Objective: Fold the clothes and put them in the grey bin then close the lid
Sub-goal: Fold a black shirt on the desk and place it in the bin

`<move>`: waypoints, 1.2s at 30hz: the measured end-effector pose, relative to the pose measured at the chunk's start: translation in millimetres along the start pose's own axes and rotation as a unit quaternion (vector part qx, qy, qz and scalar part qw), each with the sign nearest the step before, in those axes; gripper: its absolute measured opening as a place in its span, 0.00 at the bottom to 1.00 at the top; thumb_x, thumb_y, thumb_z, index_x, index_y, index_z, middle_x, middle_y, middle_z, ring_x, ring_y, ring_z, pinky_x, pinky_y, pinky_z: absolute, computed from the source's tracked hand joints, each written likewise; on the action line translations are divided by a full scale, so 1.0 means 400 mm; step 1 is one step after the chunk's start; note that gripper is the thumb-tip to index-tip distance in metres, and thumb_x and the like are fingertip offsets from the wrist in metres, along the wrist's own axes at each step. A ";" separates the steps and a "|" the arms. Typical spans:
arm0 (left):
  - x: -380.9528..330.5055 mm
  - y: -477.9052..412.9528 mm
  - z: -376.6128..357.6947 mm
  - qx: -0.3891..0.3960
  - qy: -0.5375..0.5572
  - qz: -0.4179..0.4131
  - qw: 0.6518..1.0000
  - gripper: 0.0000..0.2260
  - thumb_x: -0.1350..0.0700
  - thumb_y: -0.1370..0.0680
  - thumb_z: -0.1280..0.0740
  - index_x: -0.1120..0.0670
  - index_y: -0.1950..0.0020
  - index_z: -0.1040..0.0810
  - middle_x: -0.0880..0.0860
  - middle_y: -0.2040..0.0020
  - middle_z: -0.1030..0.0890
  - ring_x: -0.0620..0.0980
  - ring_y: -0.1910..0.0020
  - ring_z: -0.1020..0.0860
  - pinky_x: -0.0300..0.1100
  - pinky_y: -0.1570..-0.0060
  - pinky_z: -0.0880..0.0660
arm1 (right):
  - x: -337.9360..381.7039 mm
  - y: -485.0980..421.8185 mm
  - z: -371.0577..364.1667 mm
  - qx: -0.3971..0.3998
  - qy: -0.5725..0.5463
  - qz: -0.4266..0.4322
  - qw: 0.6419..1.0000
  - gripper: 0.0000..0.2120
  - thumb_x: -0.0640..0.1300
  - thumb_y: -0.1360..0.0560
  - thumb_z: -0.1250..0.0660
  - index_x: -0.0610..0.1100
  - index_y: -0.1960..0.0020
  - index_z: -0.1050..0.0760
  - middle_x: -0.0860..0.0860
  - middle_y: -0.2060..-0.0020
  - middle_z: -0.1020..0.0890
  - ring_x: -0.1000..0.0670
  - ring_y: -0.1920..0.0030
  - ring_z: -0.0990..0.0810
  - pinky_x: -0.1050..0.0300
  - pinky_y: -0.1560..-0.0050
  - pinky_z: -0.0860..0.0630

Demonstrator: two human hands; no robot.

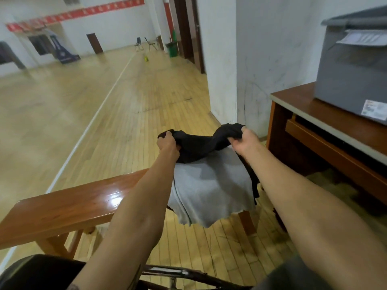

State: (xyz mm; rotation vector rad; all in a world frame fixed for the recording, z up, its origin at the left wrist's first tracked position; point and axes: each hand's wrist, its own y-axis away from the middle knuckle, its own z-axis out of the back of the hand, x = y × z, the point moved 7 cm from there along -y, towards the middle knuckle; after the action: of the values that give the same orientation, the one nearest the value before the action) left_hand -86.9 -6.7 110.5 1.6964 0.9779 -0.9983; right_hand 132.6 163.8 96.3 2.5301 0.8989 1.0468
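A black garment [199, 144] is stretched between my two hands above the right end of a wooden bench [69, 204]. My left hand [167, 143] grips its left end and my right hand [244, 140] grips its right end. Under it a grey garment [211, 189] lies draped over the bench end, hanging off the front edge. The grey fabric bin [351, 74] stands on a brown desk [326, 116] at the right, with its lid [356, 19] raised at the top.
A white wall corner [222, 80] stands just behind the bench end. Wooden floor stretches away to the left and back. A dark chair [41, 271] edge shows at the bottom of the view. A green bin [172, 49] stands far off.
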 end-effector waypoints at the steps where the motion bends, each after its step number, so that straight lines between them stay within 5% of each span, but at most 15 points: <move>1: -0.019 0.003 -0.017 0.007 0.002 -0.008 1.000 0.10 0.58 0.17 0.34 0.57 0.36 0.26 0.55 0.47 0.21 0.53 0.54 0.20 0.46 0.63 0.22 | 0.020 0.011 -0.013 0.008 -0.019 0.012 1.000 0.16 0.40 0.15 0.41 0.38 0.29 0.29 0.37 0.36 0.22 0.39 0.40 0.20 0.44 0.56 0.18; 4: -0.069 0.014 -0.064 0.034 0.018 -0.022 0.999 0.04 0.59 0.17 0.34 0.57 0.42 0.26 0.56 0.50 0.20 0.54 0.54 0.19 0.49 0.60 0.18 | 0.085 0.044 -0.036 0.028 -0.050 0.039 0.998 0.16 0.40 0.15 0.41 0.38 0.29 0.30 0.37 0.37 0.22 0.38 0.41 0.20 0.44 0.51 0.17; 8: -0.117 0.046 -0.126 0.062 0.024 -0.030 0.997 0.04 0.59 0.17 0.34 0.55 0.43 0.26 0.56 0.49 0.20 0.56 0.52 0.19 0.53 0.53 0.17 | 0.172 0.090 -0.039 0.039 -0.083 0.058 0.994 0.13 0.39 0.15 0.39 0.35 0.32 0.29 0.36 0.43 0.20 0.38 0.48 0.18 0.45 0.61 0.16; 13: -0.170 0.105 -0.220 0.094 0.034 -0.038 0.994 0.06 0.59 0.17 0.33 0.55 0.41 0.27 0.55 0.49 0.21 0.55 0.51 0.19 0.49 0.58 0.19 | 0.259 0.151 -0.047 0.076 -0.116 0.081 0.987 0.12 0.42 0.15 0.39 0.37 0.34 0.28 0.38 0.45 0.21 0.40 0.48 0.18 0.46 0.48 0.19; 18: -0.206 0.187 -0.329 0.153 0.060 -0.035 0.986 0.05 0.60 0.18 0.32 0.54 0.44 0.26 0.55 0.49 0.21 0.55 0.51 0.19 0.48 0.57 0.18 | 0.360 0.204 -0.013 0.078 -0.132 0.135 0.979 0.15 0.43 0.14 0.41 0.36 0.32 0.27 0.38 0.44 0.19 0.40 0.48 0.17 0.47 0.60 0.16; 25: -0.167 0.315 -0.480 0.239 0.037 -0.006 0.970 0.09 0.59 0.18 0.31 0.55 0.38 0.24 0.56 0.46 0.19 0.57 0.49 0.17 0.54 0.49 0.16 | 0.522 0.290 0.145 0.004 -0.189 0.243 0.951 0.17 0.40 0.16 0.37 0.41 0.28 0.29 0.40 0.42 0.19 0.40 0.46 0.17 0.47 0.62 0.16; 36: -0.022 0.621 -0.743 0.370 0.018 0.011 0.929 0.12 0.62 0.19 0.34 0.60 0.35 0.22 0.59 0.44 0.18 0.56 0.51 0.18 0.44 0.66 0.17 | 0.771 0.607 0.444 -0.164 -0.236 0.420 0.861 0.16 0.31 0.18 0.41 0.38 0.32 0.28 0.41 0.45 0.21 0.41 0.53 0.19 0.49 0.63 0.19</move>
State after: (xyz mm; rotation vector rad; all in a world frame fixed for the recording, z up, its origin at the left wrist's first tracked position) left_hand 195.1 205.0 271.2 2.3312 0.6240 -1.4403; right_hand 535.7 170.0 248.4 2.6708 -0.5359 0.5948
